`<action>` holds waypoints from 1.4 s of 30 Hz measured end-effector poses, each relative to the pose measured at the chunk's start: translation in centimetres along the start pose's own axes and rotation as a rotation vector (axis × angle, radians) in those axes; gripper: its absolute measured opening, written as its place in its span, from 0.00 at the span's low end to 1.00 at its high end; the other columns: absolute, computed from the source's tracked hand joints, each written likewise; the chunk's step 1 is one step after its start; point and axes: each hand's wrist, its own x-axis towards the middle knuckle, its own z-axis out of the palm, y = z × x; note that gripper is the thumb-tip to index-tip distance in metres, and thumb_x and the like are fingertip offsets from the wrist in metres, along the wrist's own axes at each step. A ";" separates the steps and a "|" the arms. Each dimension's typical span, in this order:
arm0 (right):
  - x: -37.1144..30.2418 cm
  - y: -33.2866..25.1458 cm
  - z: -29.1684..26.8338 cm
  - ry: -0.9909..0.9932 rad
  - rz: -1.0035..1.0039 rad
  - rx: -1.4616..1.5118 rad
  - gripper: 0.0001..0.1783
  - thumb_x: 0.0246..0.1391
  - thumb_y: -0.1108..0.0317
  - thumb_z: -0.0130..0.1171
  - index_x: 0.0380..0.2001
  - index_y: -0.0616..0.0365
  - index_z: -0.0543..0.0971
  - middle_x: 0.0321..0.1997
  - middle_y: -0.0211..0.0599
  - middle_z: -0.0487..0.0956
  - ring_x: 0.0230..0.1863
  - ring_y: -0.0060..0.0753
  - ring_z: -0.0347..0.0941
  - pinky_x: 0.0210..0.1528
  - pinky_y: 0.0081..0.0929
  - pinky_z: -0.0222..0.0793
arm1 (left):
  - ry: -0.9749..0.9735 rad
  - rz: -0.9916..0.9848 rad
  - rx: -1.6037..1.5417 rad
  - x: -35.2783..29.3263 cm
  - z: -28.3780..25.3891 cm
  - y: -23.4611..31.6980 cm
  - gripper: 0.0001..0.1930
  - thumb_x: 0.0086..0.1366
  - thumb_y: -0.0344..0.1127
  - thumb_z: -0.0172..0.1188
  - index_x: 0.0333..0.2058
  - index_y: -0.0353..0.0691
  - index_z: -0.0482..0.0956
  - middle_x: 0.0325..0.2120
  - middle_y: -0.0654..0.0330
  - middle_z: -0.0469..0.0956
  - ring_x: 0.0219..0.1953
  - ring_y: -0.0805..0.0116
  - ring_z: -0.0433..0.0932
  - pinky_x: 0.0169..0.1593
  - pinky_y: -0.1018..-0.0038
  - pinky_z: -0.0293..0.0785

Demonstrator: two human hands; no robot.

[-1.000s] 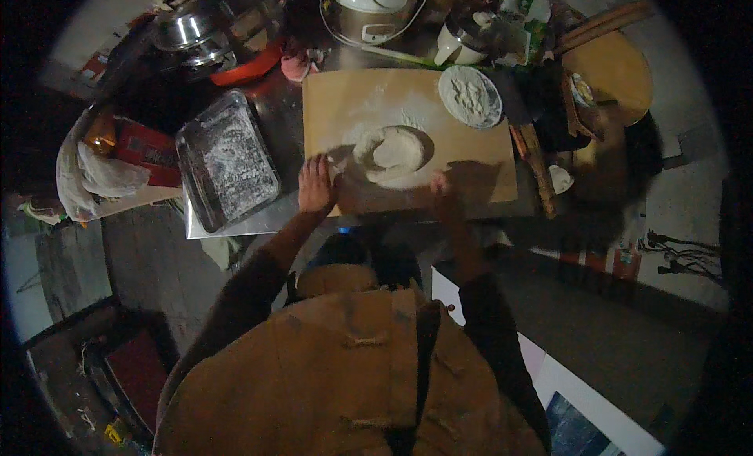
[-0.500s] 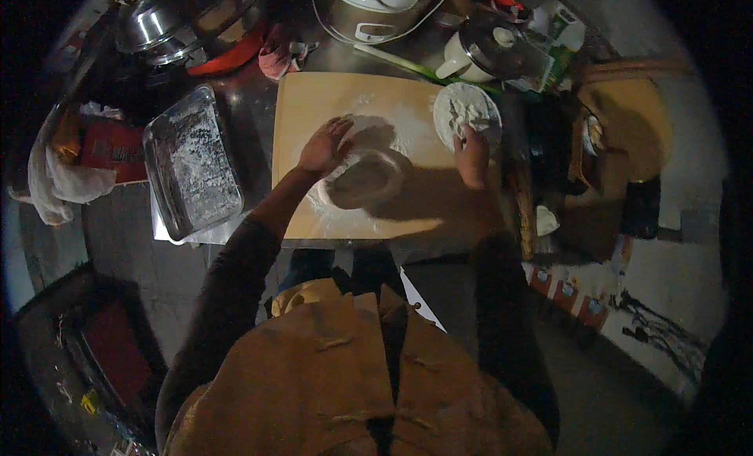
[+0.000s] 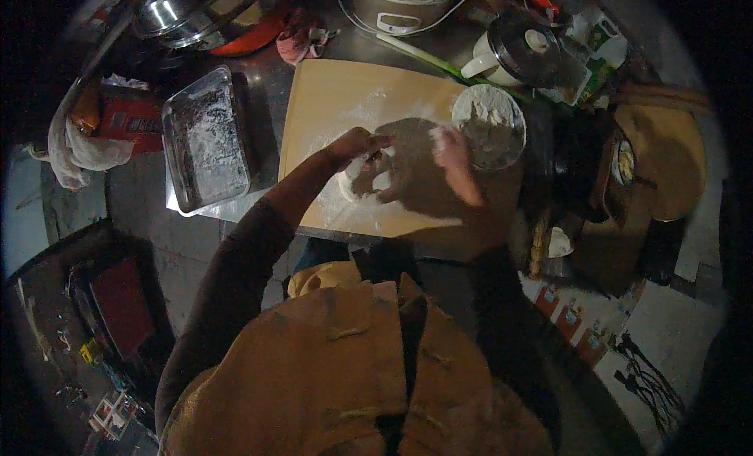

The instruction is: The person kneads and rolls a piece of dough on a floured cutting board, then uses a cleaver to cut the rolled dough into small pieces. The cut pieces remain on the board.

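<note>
A wooden board (image 3: pixel 314 87) dusted with flour lies in front of me. On its left half sits a pale round of dough (image 3: pixel 354 191), partly hidden by my left hand (image 3: pixel 362 146) and a dark shadow. The left fingers are bent over the dough's far edge and appear to grip it. My right hand (image 3: pixel 456 165), blurred by motion and whitened with flour, is above the board between the dough and a round bowl of flour (image 3: pixel 490 111). Its fingers are too smeared to read.
Left of the board is a floury metal tray (image 3: pixel 208 142). Behind it lie a pink cloth (image 3: pixel 302 38), a green onion (image 3: pixel 420 54), a rice cooker (image 3: pixel 400 20) and a lidded pot (image 3: pixel 522 52). A rolling pin (image 3: pixel 540 248) is at the right edge.
My right hand has left the flour bowl and moved left toward the dough, flour on its fingers. My left hand has curled over the dough's edge. The view has shifted slightly.
</note>
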 end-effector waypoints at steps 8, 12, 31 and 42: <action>-4.0 -6.6 6.8 -0.089 0.039 0.437 0.13 0.61 0.72 0.47 0.48 0.60 0.74 0.42 0.35 0.76 0.39 0.29 0.72 0.39 0.24 0.69 | -0.110 0.030 -0.037 -0.4 2.4 2.8 0.17 0.64 0.38 0.57 0.50 0.39 0.76 0.22 0.62 0.75 0.21 0.73 0.70 0.26 0.76 0.68; -4.0 -11.0 4.4 0.003 -0.216 0.237 0.15 0.65 0.62 0.46 0.45 0.61 0.75 0.40 0.35 0.78 0.36 0.26 0.72 0.38 0.27 0.69 | -0.089 0.612 0.280 -2.2 4.0 6.0 0.17 0.67 0.39 0.56 0.50 0.38 0.74 0.33 0.62 0.77 0.31 0.75 0.73 0.34 0.76 0.71; -1.8 -11.8 1.7 -0.141 -0.116 -0.381 0.24 0.49 0.68 0.65 0.51 0.61 0.73 0.47 0.46 0.79 0.49 0.37 0.76 0.50 0.31 0.70 | 0.329 0.653 0.767 -3.9 3.1 7.6 0.19 0.58 0.45 0.64 0.41 0.36 0.80 0.29 0.48 0.82 0.31 0.56 0.82 0.37 0.65 0.76; -2.6 -15.4 2.6 -0.164 -0.440 -0.282 0.15 0.51 0.65 0.54 0.40 0.61 0.76 0.38 0.44 0.80 0.41 0.35 0.77 0.43 0.31 0.71 | 0.176 0.525 0.185 -10.3 6.9 10.9 0.23 0.62 0.50 0.63 0.42 0.33 0.78 0.26 0.63 0.77 0.28 0.78 0.73 0.25 0.78 0.70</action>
